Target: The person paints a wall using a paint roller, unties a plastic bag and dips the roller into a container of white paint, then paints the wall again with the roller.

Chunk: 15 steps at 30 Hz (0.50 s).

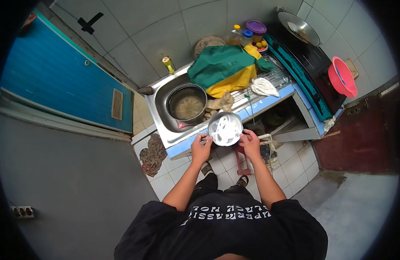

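Between my two hands is a small round silver metal pot [212,126], held in front of me near the counter's front edge. White glossy shapes fill its inside; glare hides what they are. My left hand [201,148] is closed on the pot's left rim, and my right hand [250,145] grips the opposite side. Just beyond, a larger dark-rimmed pot [187,107] of murky water sits in the steel sink [160,102]. A beige cloth [221,103] lies crumpled beside it.
A green and yellow cloth [221,65] drapes over the drainboard, near a white cloth [264,86]. To the right are a pink basin [342,78] and a wok [298,27]. Below stand a red stool [242,161] and a crumpled brown cloth [153,155].
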Tool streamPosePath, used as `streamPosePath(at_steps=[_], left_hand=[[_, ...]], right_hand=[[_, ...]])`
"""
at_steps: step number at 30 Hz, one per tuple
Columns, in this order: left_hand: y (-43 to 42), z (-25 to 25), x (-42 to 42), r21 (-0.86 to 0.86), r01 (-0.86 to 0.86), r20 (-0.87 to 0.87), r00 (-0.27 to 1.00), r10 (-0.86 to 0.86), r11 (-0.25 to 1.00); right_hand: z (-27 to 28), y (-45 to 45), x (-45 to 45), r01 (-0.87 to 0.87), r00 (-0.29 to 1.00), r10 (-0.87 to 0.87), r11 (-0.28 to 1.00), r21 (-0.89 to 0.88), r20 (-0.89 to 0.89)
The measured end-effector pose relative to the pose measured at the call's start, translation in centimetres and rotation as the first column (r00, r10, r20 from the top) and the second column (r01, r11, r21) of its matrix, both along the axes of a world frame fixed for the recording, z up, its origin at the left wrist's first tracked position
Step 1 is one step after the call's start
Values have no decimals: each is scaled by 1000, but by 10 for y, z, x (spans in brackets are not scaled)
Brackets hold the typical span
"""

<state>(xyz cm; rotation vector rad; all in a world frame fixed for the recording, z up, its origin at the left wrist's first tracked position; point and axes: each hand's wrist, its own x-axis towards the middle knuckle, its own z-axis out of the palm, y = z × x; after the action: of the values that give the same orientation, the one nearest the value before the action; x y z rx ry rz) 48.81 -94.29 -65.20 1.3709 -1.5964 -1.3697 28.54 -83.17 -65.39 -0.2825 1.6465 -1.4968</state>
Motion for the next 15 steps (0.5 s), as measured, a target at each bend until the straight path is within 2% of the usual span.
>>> streamPosePath(at_steps=[3,5,10,13,15], left_hand=[[-33,2,17,9,27,37,999,-27,1000],[-51,1,24,-36,26,-24,999,-27,999],[-81,-3,37,-4,5,74,997,-5,1000],[-100,-18,37,44,-48,-14,999,49,998],[-113,-15,32,63,-65,1,998,65,996]], right_hand=[[2,-33,19,15,1000,-15,999,-29,25],[5,-53,29,0,1000,-1,1000,16,21],[0,-92,42,-89,995,88,995,37,38],[2,-119,41,-141,988,138,989,49,65],[2,-139,34,-168,984,165,985,49,58]])
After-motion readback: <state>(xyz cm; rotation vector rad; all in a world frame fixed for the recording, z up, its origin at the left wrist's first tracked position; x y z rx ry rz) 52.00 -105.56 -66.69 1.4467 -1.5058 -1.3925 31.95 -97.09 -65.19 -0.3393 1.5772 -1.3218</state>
